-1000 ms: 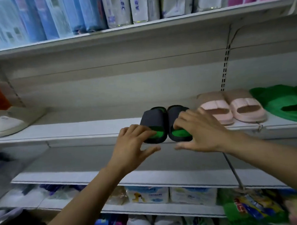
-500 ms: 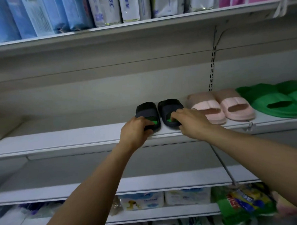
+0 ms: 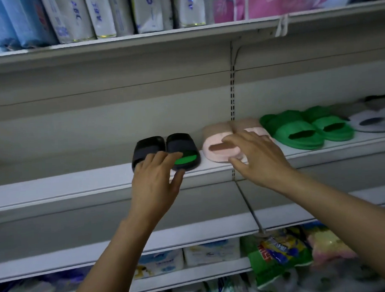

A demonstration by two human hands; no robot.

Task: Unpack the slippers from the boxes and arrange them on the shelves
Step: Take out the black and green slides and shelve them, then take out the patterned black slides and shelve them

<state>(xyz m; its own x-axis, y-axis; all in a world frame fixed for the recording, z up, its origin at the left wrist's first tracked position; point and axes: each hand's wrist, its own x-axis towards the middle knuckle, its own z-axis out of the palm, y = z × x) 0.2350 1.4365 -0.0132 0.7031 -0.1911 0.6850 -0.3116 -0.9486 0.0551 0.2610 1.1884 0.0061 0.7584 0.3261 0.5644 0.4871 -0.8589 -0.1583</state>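
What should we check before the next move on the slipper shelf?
1. Black slippers side by side on shelf: ok.
2. Left hand open, fingers resting on black slippers, no grip: ok.
3. Right hand over pink slippers, touching or not: cannot tell.
4. Black and pink pairs apart: ok.
5. Pink pair aligned: cannot tell, right hand covers one.

The left hand (image 3: 154, 182) and right hand (image 3: 258, 157) reach forward, palms down, fingers spread and loosely extended, gripping nothing.
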